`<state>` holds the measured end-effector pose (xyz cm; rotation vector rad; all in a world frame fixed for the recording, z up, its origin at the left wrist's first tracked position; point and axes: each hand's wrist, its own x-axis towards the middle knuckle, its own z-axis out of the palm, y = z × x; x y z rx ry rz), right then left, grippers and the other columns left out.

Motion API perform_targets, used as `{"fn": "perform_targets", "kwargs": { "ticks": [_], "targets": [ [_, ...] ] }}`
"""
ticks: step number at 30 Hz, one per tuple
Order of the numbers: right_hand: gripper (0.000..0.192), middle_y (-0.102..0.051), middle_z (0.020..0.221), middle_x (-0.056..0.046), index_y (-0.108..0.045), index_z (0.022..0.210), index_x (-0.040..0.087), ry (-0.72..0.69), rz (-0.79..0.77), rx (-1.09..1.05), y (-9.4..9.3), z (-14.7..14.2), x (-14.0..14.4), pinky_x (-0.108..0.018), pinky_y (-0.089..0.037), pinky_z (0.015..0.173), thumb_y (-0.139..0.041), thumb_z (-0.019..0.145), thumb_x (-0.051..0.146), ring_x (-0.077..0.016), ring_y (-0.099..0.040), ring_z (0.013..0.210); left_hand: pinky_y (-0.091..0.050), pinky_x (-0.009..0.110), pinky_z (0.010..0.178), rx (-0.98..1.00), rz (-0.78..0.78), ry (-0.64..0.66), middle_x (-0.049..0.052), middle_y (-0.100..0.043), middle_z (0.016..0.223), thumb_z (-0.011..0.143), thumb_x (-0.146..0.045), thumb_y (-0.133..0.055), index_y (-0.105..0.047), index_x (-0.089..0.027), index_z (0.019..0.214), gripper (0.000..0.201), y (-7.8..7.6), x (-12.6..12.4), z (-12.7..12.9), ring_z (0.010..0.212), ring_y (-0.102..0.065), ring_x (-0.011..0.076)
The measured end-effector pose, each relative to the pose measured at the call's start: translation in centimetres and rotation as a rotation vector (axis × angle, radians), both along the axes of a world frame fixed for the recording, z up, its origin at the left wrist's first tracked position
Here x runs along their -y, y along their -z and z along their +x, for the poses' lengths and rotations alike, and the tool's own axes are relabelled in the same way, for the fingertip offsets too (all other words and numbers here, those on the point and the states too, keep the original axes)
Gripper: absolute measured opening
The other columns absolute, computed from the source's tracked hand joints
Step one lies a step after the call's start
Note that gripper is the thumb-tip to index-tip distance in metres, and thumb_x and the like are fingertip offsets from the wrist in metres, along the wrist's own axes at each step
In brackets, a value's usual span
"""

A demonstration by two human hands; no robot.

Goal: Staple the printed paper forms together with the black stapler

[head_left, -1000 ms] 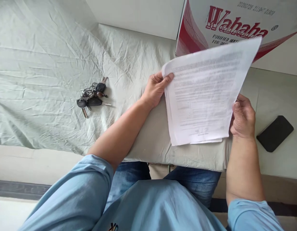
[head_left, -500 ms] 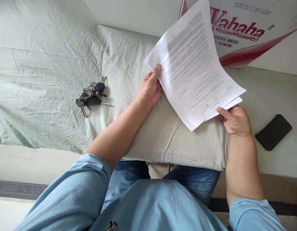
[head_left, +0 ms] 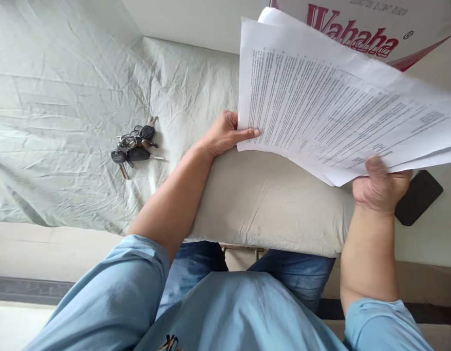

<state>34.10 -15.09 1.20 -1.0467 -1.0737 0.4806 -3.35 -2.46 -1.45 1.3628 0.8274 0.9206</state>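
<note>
Several sheets of printed paper (head_left: 313, 97), white with dense lines of text, are held up above the cloth-covered table between both hands. My left hand (head_left: 229, 134) pinches their left edge, thumb on top and fingers underneath. At the lower right edge, my right hand (head_left: 382, 185) grips the stack with its thumb over the print; its other fingers are partly behind the paper. The sheets bow slightly and their far corners fan apart. They cover part of a white and red Wahaba-style carton (head_left: 353, 34) marked with large red letters.
A bunch of keys (head_left: 136, 146) on rings lies on the pale green cloth (head_left: 75, 97) to the left. A black phone-like rectangle (head_left: 421, 197) lies right of my right hand, partly hidden by it. The carton stands against the white wall (head_left: 196, 22).
The papers have swung clockwise, their right end reaching farther right and covering more of the carton. My left hand moved slightly down; my right hand moved right, overlapping the black rectangle.
</note>
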Motion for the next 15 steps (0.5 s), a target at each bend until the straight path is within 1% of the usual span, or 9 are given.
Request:
{"fn": "perform_targets", "kwargs": {
  "ticks": [2,3,4,6,8,10,12,13,15],
  "targets": [
    [0.076,-0.081,0.151,-0.008,-0.088,0.119,0.032,-0.052,-0.137,0.020,0.4,-0.3,0.2,-0.074,-0.055,0.137,-0.117,0.055,0.059,-0.0433,-0.068,0.160,-0.074,0.066,0.110,-0.034,0.018,-0.009,0.013,-0.087,0.105,0.074,-0.067,-0.110,-0.087,-0.017,0.107,0.064,0.3,0.0,0.2,0.126,-0.086,0.0440],
    [0.080,-0.080,0.152,-0.007,-0.087,0.124,0.033,-0.056,-0.179,0.037,0.5,-0.4,0.2,-0.073,-0.054,0.138,-0.117,0.055,0.059,-0.0417,-0.067,0.161,-0.073,0.067,0.111,-0.038,0.032,-0.028,0.013,-0.087,0.106,0.076,-0.068,-0.108,-0.087,-0.017,0.105,0.063,0.4,0.0,0.2,0.128,-0.085,0.0444],
    [0.083,-0.080,0.154,-0.006,-0.085,0.129,0.034,-0.047,-0.189,0.054,0.6,-0.4,0.1,-0.072,-0.055,0.138,-0.117,0.056,0.059,-0.0407,-0.066,0.162,-0.073,0.068,0.113,-0.035,0.045,-0.050,0.012,-0.087,0.106,0.077,-0.070,-0.107,-0.087,-0.018,0.103,0.061,0.4,0.0,0.2,0.132,-0.084,0.0451],
    [0.087,-0.077,0.156,-0.007,-0.083,0.135,0.037,-0.030,-0.130,0.081,0.5,-0.2,0.0,-0.073,-0.058,0.135,-0.115,0.059,0.066,-0.0415,-0.065,0.163,-0.071,0.067,0.116,-0.022,0.069,-0.086,0.011,-0.087,0.108,0.077,-0.072,-0.107,-0.086,-0.021,0.101,0.060,0.4,-0.1,0.1,0.142,-0.079,0.0460],
    [0.099,-0.074,0.160,-0.008,-0.080,0.142,0.040,-0.073,-0.087,0.084,0.3,0.2,0.0,-0.075,-0.062,0.130,-0.114,0.055,0.072,-0.0437,-0.064,0.164,-0.070,0.065,0.120,-0.006,0.083,-0.100,0.010,-0.087,0.109,0.075,-0.075,-0.109,-0.084,-0.022,0.104,0.065,0.1,-0.2,-0.3,0.149,-0.075,0.0470],
    [0.115,-0.071,0.165,-0.008,-0.074,0.151,0.044,-0.142,-0.127,0.064,0.2,0.6,0.4,-0.074,-0.064,0.127,-0.116,0.048,0.072,-0.0446,-0.063,0.165,-0.070,0.066,0.119,0.007,0.072,-0.097,0.011,-0.087,0.110,0.071,-0.080,-0.109,-0.084,-0.021,0.106,0.074,-0.3,-0.2,-0.6,0.149,-0.074,0.0490],
    [0.125,-0.070,0.168,-0.008,-0.070,0.156,0.046,-0.178,-0.188,0.047,0.3,0.9,0.8,-0.073,-0.064,0.127,-0.118,0.044,0.070,-0.0442,-0.064,0.164,-0.071,0.066,0.116,-0.002,0.042,-0.065,0.013,-0.087,0.109,0.065,-0.083,-0.110,-0.084,-0.018,0.106,0.081,-0.5,-0.2,-0.7,0.144,-0.078,0.0505],
    [0.125,-0.070,0.168,-0.008,-0.070,0.157,0.047,-0.175,-0.201,0.049,0.5,0.9,1.0,-0.072,-0.064,0.128,-0.118,0.044,0.069,-0.0440,-0.065,0.163,-0.072,0.066,0.115,-0.013,0.032,-0.047,0.014,-0.087,0.108,0.063,-0.082,-0.111,-0.084,-0.018,0.105,0.082,-0.5,-0.2,-0.6,0.141,-0.079,0.0503],
    [0.118,-0.070,0.168,-0.008,-0.072,0.155,0.045,-0.145,-0.189,0.079,0.8,0.8,1.1,-0.073,-0.062,0.129,-0.118,0.049,0.066,-0.0436,-0.066,0.162,-0.071,0.067,0.115,-0.036,0.034,-0.039,0.013,-0.087,0.107,0.062,-0.077,-0.113,-0.085,-0.018,0.106,0.079,-0.3,-0.1,-0.4,0.138,-0.080,0.0495]
  ]
}}
